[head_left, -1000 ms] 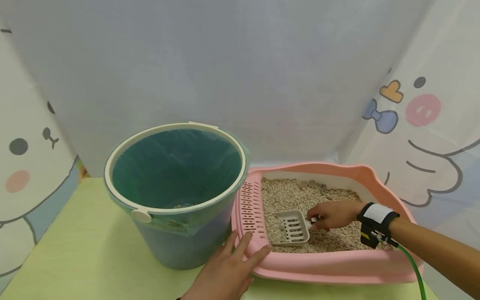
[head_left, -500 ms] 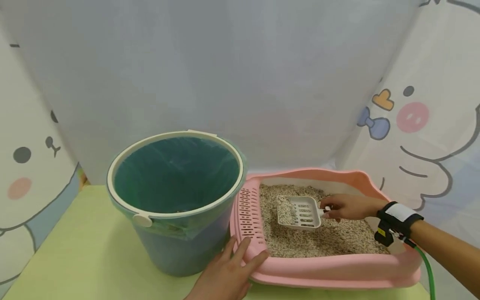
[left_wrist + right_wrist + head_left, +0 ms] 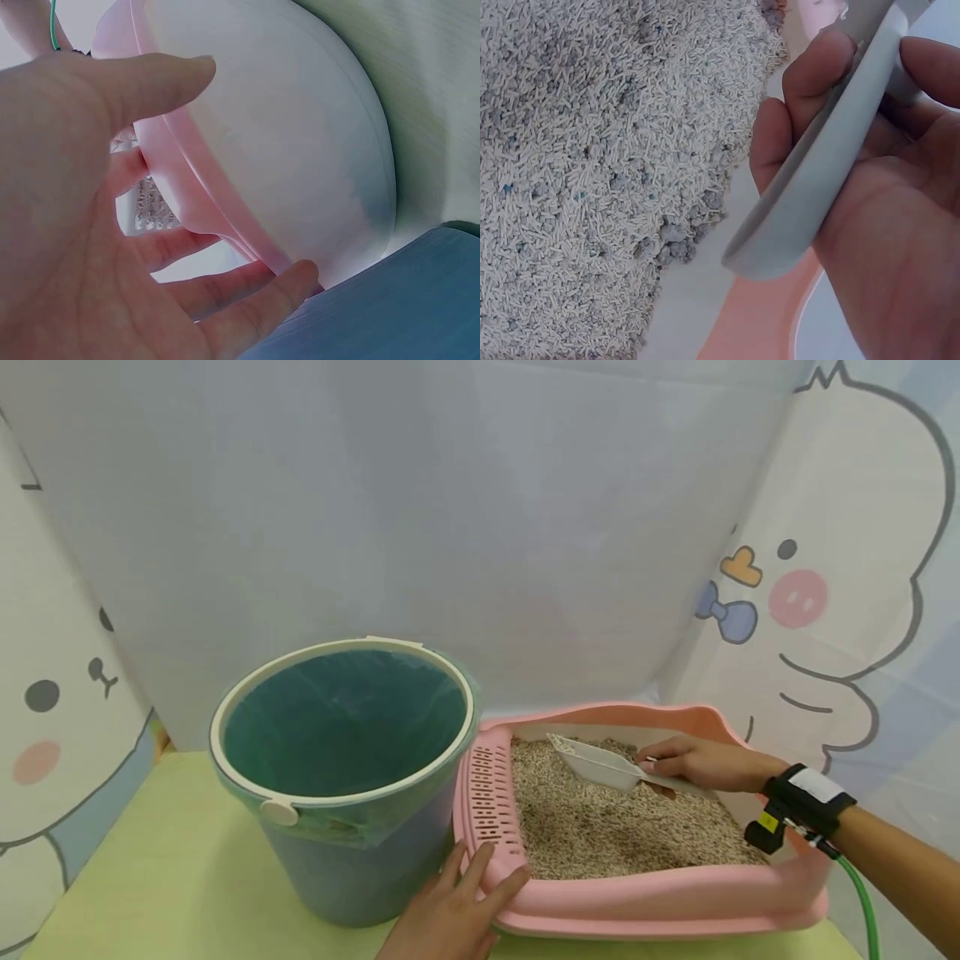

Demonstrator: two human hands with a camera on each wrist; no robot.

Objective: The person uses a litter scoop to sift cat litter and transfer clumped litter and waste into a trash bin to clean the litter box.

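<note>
One litter box (image 3: 637,902), pellet-filled

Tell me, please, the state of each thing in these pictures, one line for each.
White slotted plastic scoop: lifted above the litter, tilted, held by its handle.
Pink plastic litter tray: on the table, filled with litter.
Pale grainy litter: loose, with some darker clumps.
Blue round bucket with green liner bag: upright, open, touching the tray.
Left hand: fingers straight, resting on the tray's corner.
Right hand: grips the scoop handle.
</note>
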